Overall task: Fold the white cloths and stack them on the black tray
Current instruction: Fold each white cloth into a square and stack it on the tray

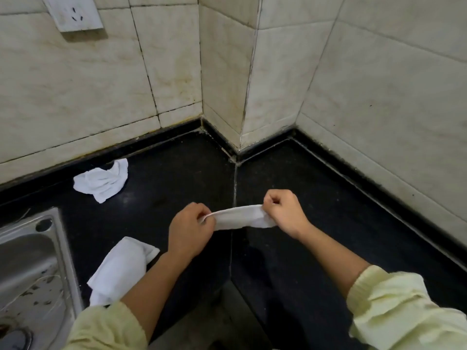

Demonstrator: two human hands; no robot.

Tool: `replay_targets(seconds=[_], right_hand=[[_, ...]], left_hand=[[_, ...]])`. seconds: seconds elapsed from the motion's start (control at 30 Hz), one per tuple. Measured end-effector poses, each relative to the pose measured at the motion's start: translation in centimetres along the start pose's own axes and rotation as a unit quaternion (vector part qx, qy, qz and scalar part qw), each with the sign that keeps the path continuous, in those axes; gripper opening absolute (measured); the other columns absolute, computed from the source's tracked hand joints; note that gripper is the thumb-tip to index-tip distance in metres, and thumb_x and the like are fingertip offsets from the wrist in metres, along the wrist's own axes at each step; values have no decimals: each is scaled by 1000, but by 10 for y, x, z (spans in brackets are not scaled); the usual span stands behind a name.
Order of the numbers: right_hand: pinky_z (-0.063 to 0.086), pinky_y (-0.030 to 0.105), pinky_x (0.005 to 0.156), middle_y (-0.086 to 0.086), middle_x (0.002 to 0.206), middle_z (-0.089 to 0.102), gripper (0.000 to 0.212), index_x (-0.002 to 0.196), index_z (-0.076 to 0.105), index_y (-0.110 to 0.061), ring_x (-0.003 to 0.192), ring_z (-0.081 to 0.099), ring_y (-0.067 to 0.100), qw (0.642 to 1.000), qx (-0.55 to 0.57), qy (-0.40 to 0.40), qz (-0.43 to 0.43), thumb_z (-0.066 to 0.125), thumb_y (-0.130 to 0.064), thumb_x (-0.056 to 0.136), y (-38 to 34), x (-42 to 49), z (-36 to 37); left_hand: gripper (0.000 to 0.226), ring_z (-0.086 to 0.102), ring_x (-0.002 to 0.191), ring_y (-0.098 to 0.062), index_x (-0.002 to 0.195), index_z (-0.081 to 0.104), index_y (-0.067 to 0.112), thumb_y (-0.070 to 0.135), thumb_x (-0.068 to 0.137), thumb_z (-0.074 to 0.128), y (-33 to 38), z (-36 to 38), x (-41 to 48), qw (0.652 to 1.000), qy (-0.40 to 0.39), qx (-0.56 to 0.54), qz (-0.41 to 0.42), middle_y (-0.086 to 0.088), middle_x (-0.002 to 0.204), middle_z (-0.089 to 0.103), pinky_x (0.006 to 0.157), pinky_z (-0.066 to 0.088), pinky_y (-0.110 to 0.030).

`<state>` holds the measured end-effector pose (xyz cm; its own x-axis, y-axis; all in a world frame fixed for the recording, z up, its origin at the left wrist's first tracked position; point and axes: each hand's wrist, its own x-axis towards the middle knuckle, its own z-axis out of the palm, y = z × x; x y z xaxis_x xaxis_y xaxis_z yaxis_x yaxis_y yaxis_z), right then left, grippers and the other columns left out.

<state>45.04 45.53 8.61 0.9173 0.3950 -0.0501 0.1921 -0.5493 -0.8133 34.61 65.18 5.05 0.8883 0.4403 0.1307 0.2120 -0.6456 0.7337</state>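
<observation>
A white cloth (241, 217) is stretched between my two hands just above the black countertop (177, 178). My left hand (189, 227) pinches its left end and my right hand (284, 210) pinches its right end. The cloth hangs doubled over in a narrow band. A crumpled white cloth (102, 181) lies at the back left near the wall. A stack of folded white cloths (121, 269) lies near my left forearm, beside the sink. No black tray is in view.
A steel sink (32, 271) with debris in it fills the lower left. Tiled walls (252, 72) form a jutting corner behind the counter. A wall socket (75, 12) sits at the upper left. The counter's front edge runs diagonally between my arms.
</observation>
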Motion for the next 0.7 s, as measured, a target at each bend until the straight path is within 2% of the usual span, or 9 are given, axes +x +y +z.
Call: replay_targets(seconds=[0.13, 0.3, 0.43, 0.57, 0.7], right_hand=[[29, 27, 56, -7, 51, 39, 37, 51, 41, -17, 53, 35, 7, 999, 41, 32, 1, 53, 4, 78, 7, -15, -49], [33, 29, 59, -10, 51, 47, 38, 46, 47, -22, 57, 41, 10, 993, 69, 95, 26, 55, 2, 75, 28, -33, -100], [37, 27, 64, 3, 63, 55, 30, 53, 55, -12, 64, 47, 13, 983, 111, 138, 51, 56, 4, 78, 42, -51, -134], [44, 33, 69, 2, 62, 59, 26, 54, 62, -12, 70, 53, 22, 954, 205, 198, 94, 59, 2, 75, 62, -63, -163], [50, 31, 64, 8, 66, 61, 18, 68, 64, -4, 66, 58, 23, 914, 309, 237, 116, 55, 8, 77, 73, -76, -188]], left_hand=[[14, 58, 70, -7, 71, 66, 21, 10, 79, 62, 42, -2, 5, 997, -5, -76, 12, 8, 72, 63, 60, 42, -19], [18, 61, 72, -4, 77, 71, 23, 9, 79, 60, 88, 16, 20, 992, -69, -106, 23, 11, 75, 67, 59, 42, -20], [19, 65, 79, -4, 87, 76, 23, 11, 81, 62, 114, 31, 30, 980, -118, -156, 44, 12, 82, 71, 64, 47, -21], [17, 70, 85, -8, 96, 77, 16, 8, 84, 66, 133, 42, 39, 960, -156, -226, 48, 4, 88, 75, 78, 56, -25], [18, 70, 88, -4, 96, 77, 11, 3, 82, 71, 152, 46, 40, 931, -199, -298, 69, 2, 91, 76, 77, 53, -14]])
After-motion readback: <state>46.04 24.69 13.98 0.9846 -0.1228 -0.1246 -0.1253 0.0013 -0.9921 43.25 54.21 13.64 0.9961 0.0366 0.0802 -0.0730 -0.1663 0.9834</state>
